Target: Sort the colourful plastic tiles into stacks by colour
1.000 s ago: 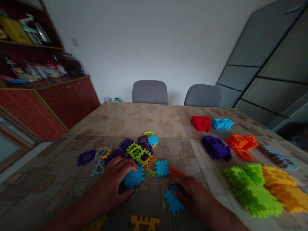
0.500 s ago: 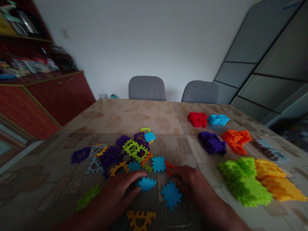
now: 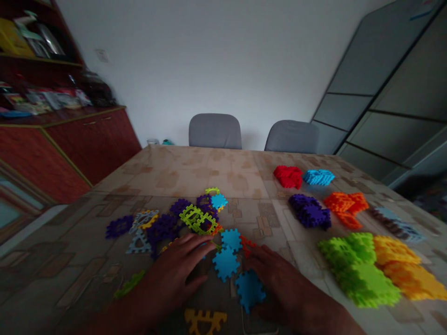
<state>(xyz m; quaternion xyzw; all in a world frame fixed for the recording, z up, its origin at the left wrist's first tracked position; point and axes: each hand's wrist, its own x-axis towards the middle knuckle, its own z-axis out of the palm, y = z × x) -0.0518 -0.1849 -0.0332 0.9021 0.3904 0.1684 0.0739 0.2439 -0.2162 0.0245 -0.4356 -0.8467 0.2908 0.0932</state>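
Head view: left hand [image 3: 176,267] spread wide beside a blue tile [image 3: 226,264]. Right hand [image 3: 274,274] is at a second blue tile [image 3: 249,287]; its grip cannot be told.

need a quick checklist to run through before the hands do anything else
1. Blue pieces visible between the hands: ok; the upper blue piece, middle blue piece and lower blue piece all show.
2. Left hand open: ok; thumb and fingers stand apart.
3. Right hand has a grip on the lower blue piece: cannot tell; it is at the right edge, fingers partly hidden.
4. Mixed heap sorted by colour: not ok; purple, green and grey pieces lie together.
5. Yellow piece nearest the camera uncovered by either hand: ok.
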